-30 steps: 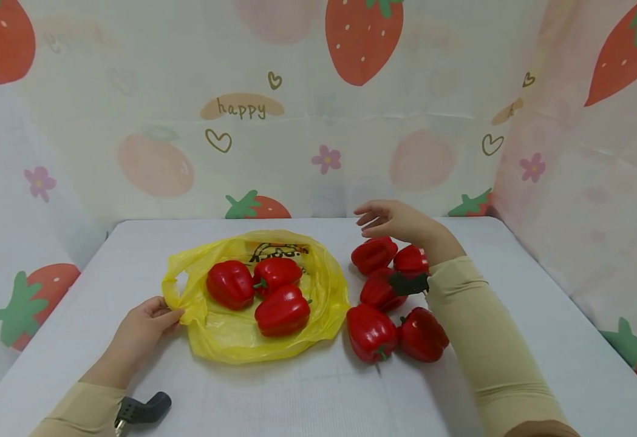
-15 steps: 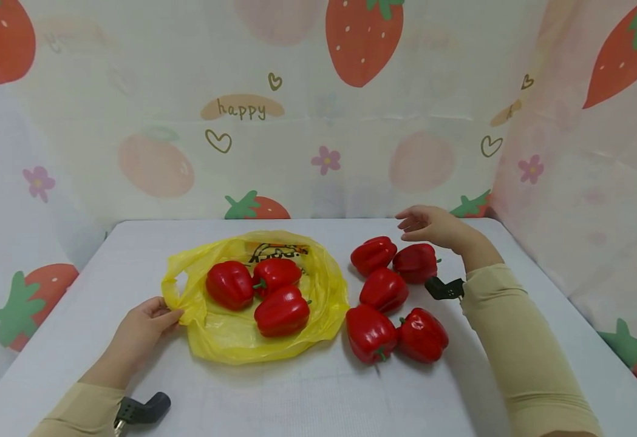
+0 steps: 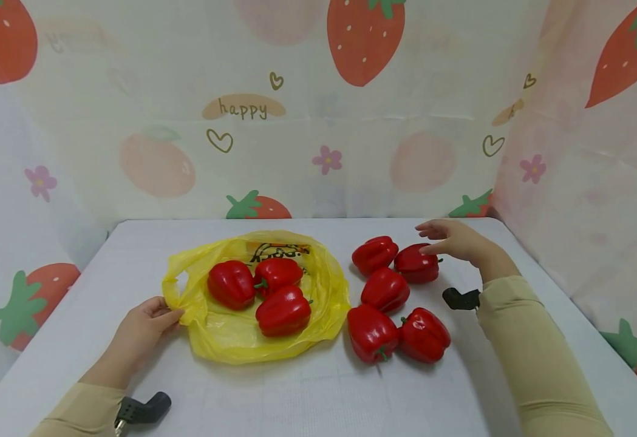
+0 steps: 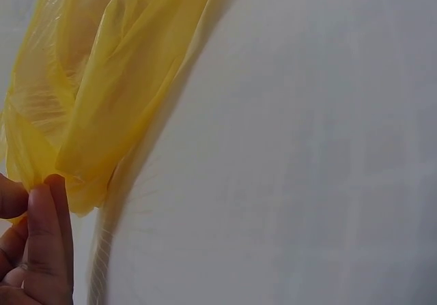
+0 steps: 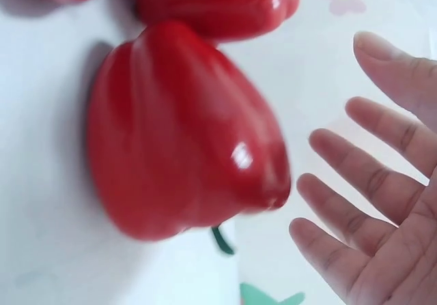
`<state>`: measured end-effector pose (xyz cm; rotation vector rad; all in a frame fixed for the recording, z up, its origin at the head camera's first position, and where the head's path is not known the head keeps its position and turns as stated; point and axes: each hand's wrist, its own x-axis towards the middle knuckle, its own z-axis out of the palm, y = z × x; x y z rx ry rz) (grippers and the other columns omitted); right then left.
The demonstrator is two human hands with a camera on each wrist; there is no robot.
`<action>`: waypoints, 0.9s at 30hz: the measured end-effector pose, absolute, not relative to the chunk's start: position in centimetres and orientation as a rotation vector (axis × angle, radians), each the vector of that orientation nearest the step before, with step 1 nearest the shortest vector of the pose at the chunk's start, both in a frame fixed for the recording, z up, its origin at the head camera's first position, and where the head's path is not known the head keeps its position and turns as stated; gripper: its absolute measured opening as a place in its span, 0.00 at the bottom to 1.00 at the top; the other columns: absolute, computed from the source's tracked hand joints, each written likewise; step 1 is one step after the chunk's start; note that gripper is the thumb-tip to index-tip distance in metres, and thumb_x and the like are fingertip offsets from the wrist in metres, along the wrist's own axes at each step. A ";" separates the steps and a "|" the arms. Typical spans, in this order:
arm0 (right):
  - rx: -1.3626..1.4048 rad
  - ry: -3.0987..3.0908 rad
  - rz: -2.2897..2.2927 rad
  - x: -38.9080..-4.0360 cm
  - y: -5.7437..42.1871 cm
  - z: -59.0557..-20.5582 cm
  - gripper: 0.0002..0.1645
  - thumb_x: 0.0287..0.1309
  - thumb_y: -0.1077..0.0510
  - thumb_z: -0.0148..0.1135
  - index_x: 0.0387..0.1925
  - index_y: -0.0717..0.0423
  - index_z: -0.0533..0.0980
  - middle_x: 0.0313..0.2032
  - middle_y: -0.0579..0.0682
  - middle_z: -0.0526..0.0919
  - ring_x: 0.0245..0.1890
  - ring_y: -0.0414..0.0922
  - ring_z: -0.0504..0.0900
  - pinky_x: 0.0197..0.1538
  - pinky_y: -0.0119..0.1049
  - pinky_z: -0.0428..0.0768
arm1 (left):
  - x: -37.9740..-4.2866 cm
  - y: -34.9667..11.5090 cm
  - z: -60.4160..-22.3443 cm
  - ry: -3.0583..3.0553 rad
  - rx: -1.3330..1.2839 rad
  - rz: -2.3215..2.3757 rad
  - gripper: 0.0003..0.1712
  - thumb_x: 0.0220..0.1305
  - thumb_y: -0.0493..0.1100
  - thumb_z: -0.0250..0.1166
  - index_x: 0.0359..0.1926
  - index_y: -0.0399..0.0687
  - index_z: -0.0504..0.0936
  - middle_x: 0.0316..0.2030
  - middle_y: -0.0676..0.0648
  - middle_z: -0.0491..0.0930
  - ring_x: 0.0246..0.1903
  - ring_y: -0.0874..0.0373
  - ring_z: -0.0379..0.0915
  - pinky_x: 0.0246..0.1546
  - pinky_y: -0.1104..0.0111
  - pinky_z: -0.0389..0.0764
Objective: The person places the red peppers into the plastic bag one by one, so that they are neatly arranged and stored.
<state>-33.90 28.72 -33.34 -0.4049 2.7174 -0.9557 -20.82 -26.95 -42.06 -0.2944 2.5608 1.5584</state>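
Observation:
A yellow plastic bag (image 3: 225, 349) lies spread open on the table, with three red bell peppers inside, among them a front bell pepper (image 3: 282, 311). My left hand (image 3: 146, 328) pinches the bag's left edge by its handle; in the left wrist view, thumb and fingertips grip the thin yellow film (image 4: 130, 80). My right hand (image 3: 457, 243) is just above and right of the back right bell pepper (image 3: 416, 267), its fingers spread and holding nothing. In the right wrist view that pepper (image 5: 184, 141) fills the middle, green stem down, with the fingertips close beside it.
Several more red peppers lie right of the bag: a back left pepper (image 3: 374, 255), a middle pepper (image 3: 385, 290), and two at the front, including the front right pepper (image 3: 424, 335). A strawberry-print cloth (image 3: 296, 176) hangs behind the white table (image 3: 274, 400).
My right hand has moved right and then down, from over the back left pepper to the back right one. The left hand and the bag have stayed in place.

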 end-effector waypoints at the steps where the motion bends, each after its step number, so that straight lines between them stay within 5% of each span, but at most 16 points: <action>1: -0.395 2.717 -0.953 -33.9 28.9 -33.6 0.35 0.53 0.48 0.63 0.61 0.53 0.64 0.59 0.58 0.68 0.61 0.57 0.63 0.58 0.59 0.64 | -20.8 -27.0 -42.1 2.562 -0.295 1.559 0.31 0.62 0.54 0.58 0.58 0.37 0.65 0.50 0.40 0.76 0.38 0.64 0.74 0.38 0.78 0.77; 16: -0.232 2.638 -1.054 -33.3 30.4 -36.6 0.50 0.48 0.47 0.66 0.68 0.50 0.51 0.66 0.60 0.55 0.65 0.62 0.52 0.57 0.63 0.61 | -20.6 -26.8 -41.9 2.544 -0.266 1.603 0.30 0.64 0.51 0.57 0.58 0.35 0.65 0.48 0.41 0.77 0.37 0.67 0.73 0.38 0.78 0.77; 27: -0.236 2.594 -1.102 -33.0 30.4 -38.0 0.49 0.49 0.52 0.66 0.68 0.51 0.50 0.63 0.63 0.58 0.62 0.62 0.56 0.58 0.60 0.63 | -20.5 -26.8 -41.9 2.544 -0.276 1.585 0.31 0.63 0.52 0.57 0.59 0.35 0.64 0.52 0.38 0.74 0.38 0.65 0.73 0.39 0.77 0.77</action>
